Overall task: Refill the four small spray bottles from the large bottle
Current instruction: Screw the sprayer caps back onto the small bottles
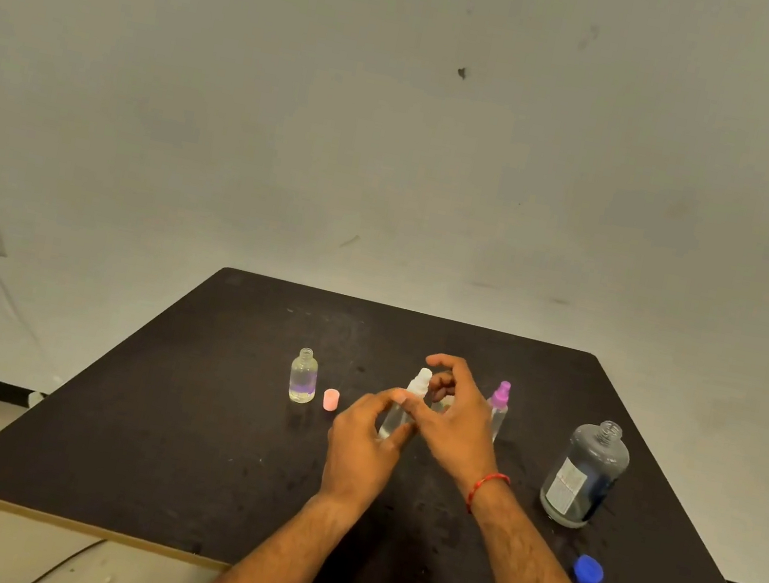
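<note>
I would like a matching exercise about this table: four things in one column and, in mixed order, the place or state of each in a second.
1 large bottle
2 blue cap
3 pink cap
4 purple-topped spray bottle

A beside the uncapped small bottle
B lying near the table's right edge
C standing with its neck open
D partly behind the right hand

Pairs: 1-C, 2-B, 3-A, 4-D

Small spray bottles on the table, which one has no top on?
The leftmost small bottle, beside the pink cap: bare threaded neck. The held bottle and purple-topped bottle have sprayers.
</note>
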### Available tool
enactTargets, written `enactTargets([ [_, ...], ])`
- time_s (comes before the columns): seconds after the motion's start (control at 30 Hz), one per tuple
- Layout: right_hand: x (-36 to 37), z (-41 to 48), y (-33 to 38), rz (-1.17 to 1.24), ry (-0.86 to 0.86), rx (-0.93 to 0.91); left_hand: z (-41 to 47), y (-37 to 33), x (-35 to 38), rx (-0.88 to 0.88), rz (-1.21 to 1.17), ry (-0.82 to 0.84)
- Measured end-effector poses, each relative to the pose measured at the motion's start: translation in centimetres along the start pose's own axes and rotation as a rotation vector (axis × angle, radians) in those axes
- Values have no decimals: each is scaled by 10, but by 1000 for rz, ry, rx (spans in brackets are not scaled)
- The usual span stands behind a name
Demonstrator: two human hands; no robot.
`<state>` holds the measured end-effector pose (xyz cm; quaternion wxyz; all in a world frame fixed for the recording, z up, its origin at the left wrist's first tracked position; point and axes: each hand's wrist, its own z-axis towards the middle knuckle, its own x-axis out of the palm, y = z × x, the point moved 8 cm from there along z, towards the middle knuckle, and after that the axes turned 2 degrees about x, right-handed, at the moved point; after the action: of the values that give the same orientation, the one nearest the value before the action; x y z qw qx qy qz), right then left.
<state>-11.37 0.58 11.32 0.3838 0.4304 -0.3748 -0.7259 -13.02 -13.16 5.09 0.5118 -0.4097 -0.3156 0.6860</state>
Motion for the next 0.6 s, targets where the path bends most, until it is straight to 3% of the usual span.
enactTargets([
  [0.17,7,2,0,113,111,-7,2,-2,-1,17,11,32],
  [0.37,0,3,-5,78,-9,21,-1,-10,0,18,-40,32],
  [0.6,5,2,1,198,175,8,0,-11,-2,24,-21,50],
])
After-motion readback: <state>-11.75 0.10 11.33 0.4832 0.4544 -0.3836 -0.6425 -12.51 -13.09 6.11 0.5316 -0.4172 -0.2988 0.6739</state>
